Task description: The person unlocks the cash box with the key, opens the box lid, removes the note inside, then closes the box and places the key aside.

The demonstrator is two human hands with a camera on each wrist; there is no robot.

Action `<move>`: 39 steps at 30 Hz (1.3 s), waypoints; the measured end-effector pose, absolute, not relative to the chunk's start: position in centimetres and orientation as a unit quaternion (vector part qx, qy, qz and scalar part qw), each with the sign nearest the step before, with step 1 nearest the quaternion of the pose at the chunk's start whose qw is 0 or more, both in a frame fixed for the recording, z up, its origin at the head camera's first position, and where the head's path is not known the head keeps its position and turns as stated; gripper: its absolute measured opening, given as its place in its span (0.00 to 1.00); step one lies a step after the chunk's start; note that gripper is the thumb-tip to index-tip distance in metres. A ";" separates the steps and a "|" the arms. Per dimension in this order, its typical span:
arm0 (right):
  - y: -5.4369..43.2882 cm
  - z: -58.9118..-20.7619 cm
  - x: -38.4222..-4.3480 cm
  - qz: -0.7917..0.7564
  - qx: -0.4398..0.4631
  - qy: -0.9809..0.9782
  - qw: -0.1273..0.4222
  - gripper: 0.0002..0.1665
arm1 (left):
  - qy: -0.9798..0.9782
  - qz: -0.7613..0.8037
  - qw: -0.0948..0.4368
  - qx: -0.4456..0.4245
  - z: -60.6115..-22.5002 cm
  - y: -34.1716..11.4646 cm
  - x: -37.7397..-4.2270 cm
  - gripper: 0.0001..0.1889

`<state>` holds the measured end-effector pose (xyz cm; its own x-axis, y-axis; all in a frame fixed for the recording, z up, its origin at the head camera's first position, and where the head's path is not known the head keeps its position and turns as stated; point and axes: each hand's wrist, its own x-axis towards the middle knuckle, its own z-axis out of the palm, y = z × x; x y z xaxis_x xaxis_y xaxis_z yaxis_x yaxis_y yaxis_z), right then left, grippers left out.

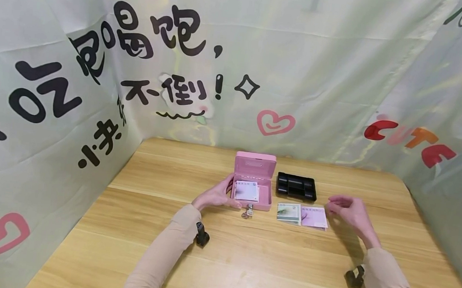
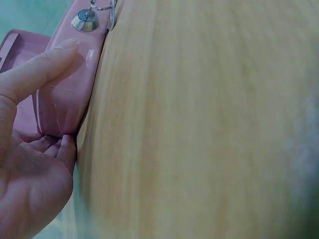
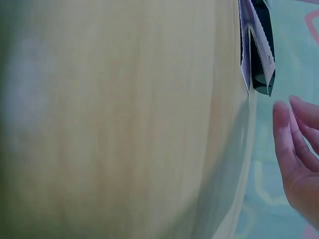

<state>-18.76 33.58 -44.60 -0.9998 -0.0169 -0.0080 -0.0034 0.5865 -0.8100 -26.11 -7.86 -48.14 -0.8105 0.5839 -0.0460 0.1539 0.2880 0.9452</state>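
My left hand grips the left front corner of a pink cash box, thumb on its front face and fingers around its side. The box's lid stands raised. Inside, on the left, lies a stack of purplish banknotes. A key with a ring hangs from the lock on the front. My right hand hovers just right of the purple banknotes, holding nothing, with its thumb and fingertips close together. Beside those notes, to their left, lie green banknotes; the purple ones look folded in the right wrist view.
A black compartment tray lies behind the loose banknotes, right of the cash box. The wooden table ends at printed cloth walls at the back and sides.
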 end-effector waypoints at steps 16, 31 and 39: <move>30.8 -44.0 -17.5 -0.482 -0.020 0.873 -0.076 0.23 | 0.782 0.542 0.193 0.241 -48.2 -7.9 -26.1 0.64; 26.2 -43.2 -17.5 -0.562 -0.069 0.823 -0.053 0.26 | 0.791 0.530 0.188 0.239 -48.1 -8.0 -25.9 0.64; 23.5 -42.4 -17.9 -0.581 -0.092 0.808 -0.032 0.26 | 0.805 0.516 0.193 0.218 -48.0 -7.9 -25.8 0.65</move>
<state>-17.90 23.53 -42.43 -0.9809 -0.1116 0.1594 -0.1867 0.3082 -0.9328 -25.77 -7.88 -47.96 -0.8300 0.5512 -0.0855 0.1524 0.3716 0.9158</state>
